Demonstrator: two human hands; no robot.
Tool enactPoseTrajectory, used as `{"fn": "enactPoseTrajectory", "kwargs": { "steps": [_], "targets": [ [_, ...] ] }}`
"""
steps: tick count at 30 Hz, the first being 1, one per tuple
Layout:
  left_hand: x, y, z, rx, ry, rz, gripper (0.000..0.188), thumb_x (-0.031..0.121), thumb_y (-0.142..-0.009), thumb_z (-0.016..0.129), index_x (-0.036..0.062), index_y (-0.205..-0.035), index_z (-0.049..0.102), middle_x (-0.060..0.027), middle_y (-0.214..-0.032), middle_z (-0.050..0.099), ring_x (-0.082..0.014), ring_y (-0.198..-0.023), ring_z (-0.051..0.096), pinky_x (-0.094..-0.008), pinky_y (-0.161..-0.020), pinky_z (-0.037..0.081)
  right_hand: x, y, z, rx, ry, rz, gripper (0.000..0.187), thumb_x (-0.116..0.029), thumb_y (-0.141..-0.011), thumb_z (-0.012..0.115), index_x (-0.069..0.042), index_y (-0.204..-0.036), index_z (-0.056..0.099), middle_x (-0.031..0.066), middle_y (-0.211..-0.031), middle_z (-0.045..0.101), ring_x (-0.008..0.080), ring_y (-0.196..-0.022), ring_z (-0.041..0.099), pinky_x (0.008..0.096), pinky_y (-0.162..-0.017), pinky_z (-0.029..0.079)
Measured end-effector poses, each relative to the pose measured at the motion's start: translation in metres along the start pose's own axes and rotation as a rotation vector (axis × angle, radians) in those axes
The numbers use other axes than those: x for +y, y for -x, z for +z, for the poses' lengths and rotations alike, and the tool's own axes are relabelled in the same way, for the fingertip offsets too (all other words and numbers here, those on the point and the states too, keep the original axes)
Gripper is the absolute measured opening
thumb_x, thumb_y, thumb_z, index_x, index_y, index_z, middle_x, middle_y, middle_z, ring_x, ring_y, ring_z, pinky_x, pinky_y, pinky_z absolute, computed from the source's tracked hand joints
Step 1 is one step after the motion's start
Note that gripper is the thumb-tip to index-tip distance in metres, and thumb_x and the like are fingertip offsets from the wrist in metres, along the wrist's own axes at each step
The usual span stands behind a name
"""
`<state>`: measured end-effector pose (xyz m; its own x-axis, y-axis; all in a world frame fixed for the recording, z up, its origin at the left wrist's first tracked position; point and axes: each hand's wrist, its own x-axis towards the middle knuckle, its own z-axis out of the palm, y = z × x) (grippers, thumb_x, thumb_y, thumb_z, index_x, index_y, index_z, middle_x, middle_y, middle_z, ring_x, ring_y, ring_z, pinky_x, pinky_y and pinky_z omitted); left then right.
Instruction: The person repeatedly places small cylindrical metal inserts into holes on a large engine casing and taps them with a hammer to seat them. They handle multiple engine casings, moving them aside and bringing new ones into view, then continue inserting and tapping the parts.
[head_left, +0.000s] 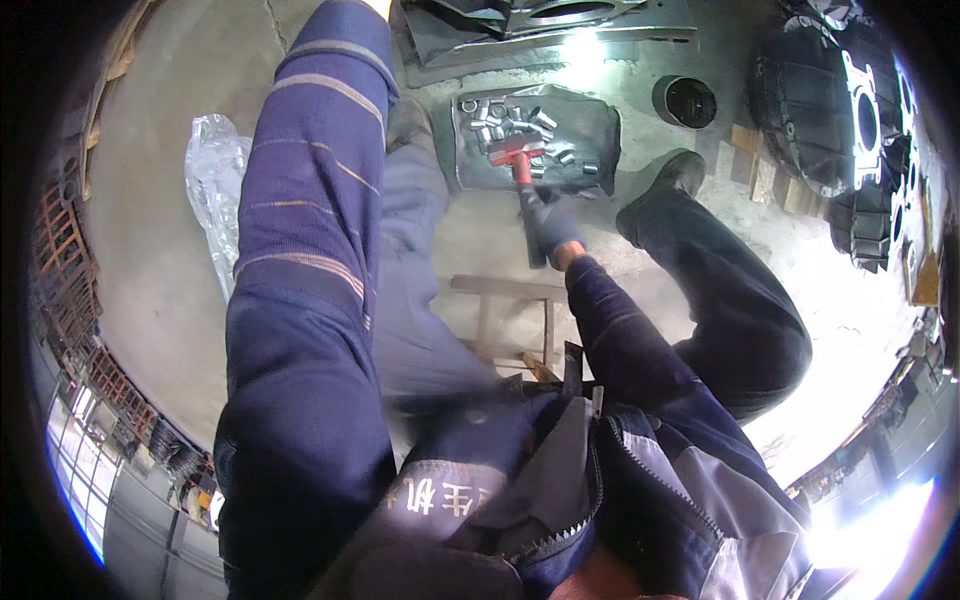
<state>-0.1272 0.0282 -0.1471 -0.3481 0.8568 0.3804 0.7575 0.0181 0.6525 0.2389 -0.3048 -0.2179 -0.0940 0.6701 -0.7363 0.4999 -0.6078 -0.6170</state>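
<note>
My right hand (555, 220), in a dark glove, is closed around the handle of a hammer (518, 152) with a red head. The hammer head is over a shallow dark tray (597, 125), where several short silvery metal sleeves (497, 128) lie loose. Whether the head touches any of them I cannot tell. My left arm (318, 160), in a dark blue sleeve with light stripes, stretches up past the top edge. Only a sliver of wrist shows there; the left hand itself is out of the picture.
A crumpled clear plastic bag (217, 180) lies on the floor at left. Beyond the tray are a dark metal plate (470, 45) and a round black-lined ring (688, 102). Large dark castings (800, 110) stand at right near wooden blocks (765, 180). A low wooden stool (510, 288) is between my legs.
</note>
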Motion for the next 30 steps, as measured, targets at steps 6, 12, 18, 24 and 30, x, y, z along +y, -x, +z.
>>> {"fn": "enactPoseTrajectory", "kwargs": {
  "steps": [6,12,18,24,30],
  "targets": [
    [-0.003,0.001,-0.004,0.045,-0.116,0.078,0.039,0.033,-0.107,0.051,-0.0002,-0.101,0.071,-0.0267,-0.097,0.071,-0.0390,-0.082,0.068,-0.0480,-0.072,0.049,-0.035,-0.092,-0.022,0.286,0.577,-0.254,0.033,-0.029,-0.087,0.072,-0.015,-0.116,0.072,0.0188,-0.110,0.072,0.0390,-0.105,0.070,0.0497,-0.088,0.056],
    [0.028,0.026,-0.015,-0.075,0.133,-0.161,0.040,0.033,-0.107,0.051,-0.0017,-0.100,0.071,-0.0268,-0.096,0.071,-0.0353,-0.083,0.069,-0.0475,-0.074,0.050,-0.055,-0.150,-0.004,0.094,0.887,-0.330,0.031,-0.027,-0.087,0.069,-0.012,-0.114,0.071,0.0187,-0.106,0.073,0.0407,-0.099,0.071,0.0522,-0.084,0.057],
    [0.068,0.031,-0.035,-0.140,0.042,-0.399,0.051,0.047,-0.097,0.055,0.0009,-0.108,0.075,-0.0290,-0.108,0.071,-0.0450,-0.104,0.069,-0.0472,-0.091,0.052,-0.067,-0.159,-0.005,0.082,0.830,-0.368,0.028,-0.029,-0.086,0.066,-0.011,-0.105,0.075,0.0220,-0.105,0.074,0.0419,-0.100,0.072,0.0519,-0.085,0.057],
    [0.096,0.032,-0.050,-0.144,-0.018,-0.449,0.050,0.045,-0.093,0.053,0.0018,-0.104,0.076,-0.0301,-0.106,0.069,-0.0477,-0.104,0.067,-0.0506,-0.092,0.052,-0.070,-0.141,-0.019,0.107,0.767,-0.229,0.033,-0.037,-0.089,0.065,-0.007,-0.102,0.075,0.0236,-0.104,0.074,0.0412,-0.101,0.072,0.0507,-0.086,0.057],
    [0.099,0.032,-0.054,-0.209,0.023,-0.454,0.049,0.047,-0.094,0.052,0.0045,-0.104,0.076,-0.0271,-0.108,0.070,-0.0462,-0.104,0.067,-0.0495,-0.092,0.051,-0.107,-0.092,-0.060,0.055,-0.204,-0.019,0.033,-0.022,-0.088,0.080,0.000,-0.112,0.074,0.0057,-0.089,0.076,0.0134,-0.079,0.070,0.0281,-0.072,0.054]
  ]
}}
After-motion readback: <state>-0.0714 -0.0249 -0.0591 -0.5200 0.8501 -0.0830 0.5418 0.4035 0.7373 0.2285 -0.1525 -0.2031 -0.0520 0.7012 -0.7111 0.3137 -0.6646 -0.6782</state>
